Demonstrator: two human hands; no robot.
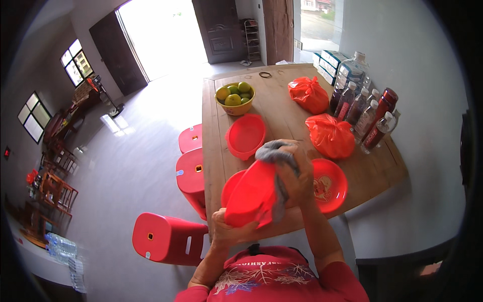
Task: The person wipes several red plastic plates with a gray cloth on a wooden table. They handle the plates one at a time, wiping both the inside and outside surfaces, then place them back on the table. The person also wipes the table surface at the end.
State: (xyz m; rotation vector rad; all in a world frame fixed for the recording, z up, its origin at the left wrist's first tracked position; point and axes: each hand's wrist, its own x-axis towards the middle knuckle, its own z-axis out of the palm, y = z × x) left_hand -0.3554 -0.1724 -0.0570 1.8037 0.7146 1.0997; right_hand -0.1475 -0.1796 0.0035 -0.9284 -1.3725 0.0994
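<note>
My left hand (229, 230) grips the lower left edge of a red plastic dish (251, 194), which is tilted above the near end of the wooden table. A grey cloth (277, 153) is bunched in my right hand (298, 176) and hangs down along the dish's right side, touching its rim. Partly hidden behind the held dish is another red dish (229, 187). To the right lies a round red plate (336, 185) with a printed figure. A red oval dish (246, 135) sits farther off on the table.
On the wooden table (276, 118) stand a yellow bowl (234, 109) of green and yellow citrus, two tied red bags (329, 135), several bottles (359, 113) and stacked boxes (329, 63). Red stools (166, 237) line its left side. A wall (417, 100) rises at right.
</note>
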